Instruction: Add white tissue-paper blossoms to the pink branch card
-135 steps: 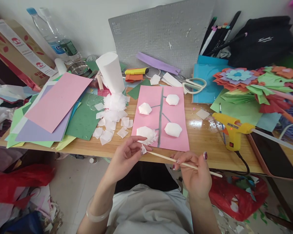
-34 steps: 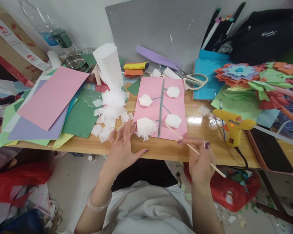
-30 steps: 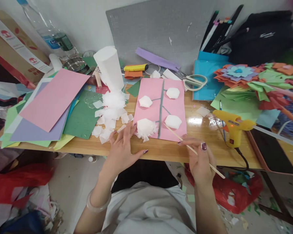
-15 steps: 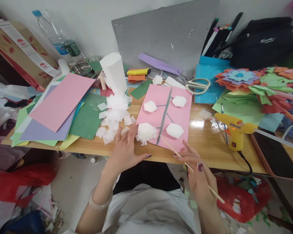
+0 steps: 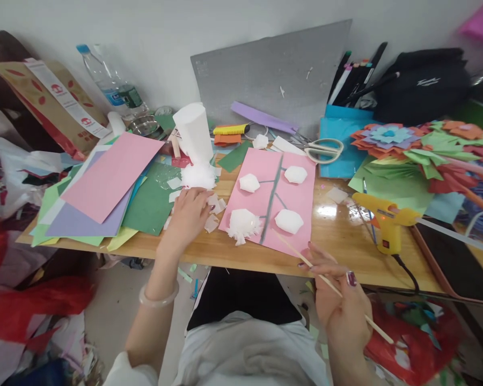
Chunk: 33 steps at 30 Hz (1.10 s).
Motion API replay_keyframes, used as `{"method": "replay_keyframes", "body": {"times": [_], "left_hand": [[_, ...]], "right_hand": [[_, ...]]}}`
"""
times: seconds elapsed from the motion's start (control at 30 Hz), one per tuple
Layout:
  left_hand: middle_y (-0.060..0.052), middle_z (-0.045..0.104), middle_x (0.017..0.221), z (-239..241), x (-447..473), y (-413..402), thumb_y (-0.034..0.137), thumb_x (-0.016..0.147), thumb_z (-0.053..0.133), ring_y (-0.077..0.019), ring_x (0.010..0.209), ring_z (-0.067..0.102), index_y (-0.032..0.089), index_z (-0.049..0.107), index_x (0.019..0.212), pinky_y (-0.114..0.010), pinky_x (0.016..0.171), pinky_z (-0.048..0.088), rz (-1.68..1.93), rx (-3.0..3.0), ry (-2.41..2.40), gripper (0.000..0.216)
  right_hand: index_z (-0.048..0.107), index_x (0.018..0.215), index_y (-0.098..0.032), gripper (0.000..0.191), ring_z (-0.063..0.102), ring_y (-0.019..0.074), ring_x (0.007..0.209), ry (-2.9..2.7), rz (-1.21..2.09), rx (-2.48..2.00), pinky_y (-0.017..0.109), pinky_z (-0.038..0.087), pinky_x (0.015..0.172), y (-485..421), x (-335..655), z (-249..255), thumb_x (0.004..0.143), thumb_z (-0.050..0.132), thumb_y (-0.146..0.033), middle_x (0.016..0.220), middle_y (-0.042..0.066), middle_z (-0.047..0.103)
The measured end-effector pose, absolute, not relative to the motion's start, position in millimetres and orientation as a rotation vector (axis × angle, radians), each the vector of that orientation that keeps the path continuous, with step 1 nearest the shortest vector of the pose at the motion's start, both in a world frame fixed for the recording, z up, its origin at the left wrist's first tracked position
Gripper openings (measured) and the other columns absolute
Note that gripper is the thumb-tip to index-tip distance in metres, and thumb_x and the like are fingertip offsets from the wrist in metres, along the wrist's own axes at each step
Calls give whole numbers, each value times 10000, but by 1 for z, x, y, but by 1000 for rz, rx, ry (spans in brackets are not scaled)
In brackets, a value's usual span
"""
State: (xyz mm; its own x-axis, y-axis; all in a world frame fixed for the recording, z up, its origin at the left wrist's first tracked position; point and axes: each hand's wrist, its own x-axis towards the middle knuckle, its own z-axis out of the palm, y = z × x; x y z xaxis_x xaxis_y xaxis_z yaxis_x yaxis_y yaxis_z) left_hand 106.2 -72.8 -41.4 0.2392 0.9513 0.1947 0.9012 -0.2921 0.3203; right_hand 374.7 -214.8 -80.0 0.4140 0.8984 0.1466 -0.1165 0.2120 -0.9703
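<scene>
The left hand (image 5: pixel 189 214) partly hides the paper squares (image 5: pixel 211 223), perhaps touching them.

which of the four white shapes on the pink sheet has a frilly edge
The near-left white shape: ragged bits fringe it, while the other three have plain edges.

The tabletop (image 5: pixel 342 236) is of pale wood (glossy enough to throw back a glare). Directly on it, near the middle, lies a pink card (image 5: pixel 257 199), with loose white paper squares (image 5: pixel 212 222) to its left and a spread of coloured sheets (image 5: pixel 108 179) beyond them. To the right are a yellow glue gun (image 5: pixel 387 228), a phone (image 5: pixel 461 257) and green paper (image 5: pixel 390 185).
</scene>
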Motion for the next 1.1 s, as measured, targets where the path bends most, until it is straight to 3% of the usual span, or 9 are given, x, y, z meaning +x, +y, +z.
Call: {"method": "replay_keyframes", "body": {"times": [0.17, 0.37, 0.47, 0.63, 1.1], "left_hand": [[-114, 651, 1077, -41, 112, -60, 214, 881, 521, -338, 1085, 513, 201, 647, 871, -521, 932, 403, 477, 2328, 1837, 127], [-46, 701, 899, -30, 104, -75, 317, 851, 622, -218, 879, 632, 208, 623, 852, -382, 833, 482, 941, 1831, 1680, 110], [-23, 689, 846, -21, 113, -92, 345, 772, 749, -179, 811, 661, 199, 592, 927, -316, 757, 514, 1138, 1422, 1423, 264], [18, 663, 762, -16, 139, -124, 259, 745, 796, -130, 694, 646, 201, 548, 1113, -275, 694, 518, 1062, 1139, 1110, 447], [-56, 756, 838, -27, 150, -139, 328, 827, 728, -197, 847, 706, 172, 491, 1212, -358, 877, 500, 935, 1080, 1083, 478]], "right_hand": [[701, 821, -217, 341, 589, 302, 1203, -849, 875, -1153, 557, 404, 1050, -216, 375, -84, 978, 459, -399, 828, 80, 723], [714, 852, -218, 345, 652, 262, 1045, -886, 891, -1095, 490, 462, 990, -210, 378, -86, 991, 433, -362, 869, 63, 726], [721, 873, -230, 350, 658, 226, 984, -938, 906, -1043, 445, 477, 983, -205, 376, -82, 1004, 414, -336, 873, 42, 717], [716, 856, -233, 395, 676, 238, 897, -1064, 1011, -932, 467, 526, 891, -200, 365, -76, 1011, 369, -343, 811, 55, 706], [709, 796, -217, 449, 666, 221, 716, -1083, 1102, -871, 447, 554, 778, -205, 365, -80, 1007, 338, -356, 677, 58, 679]]}}
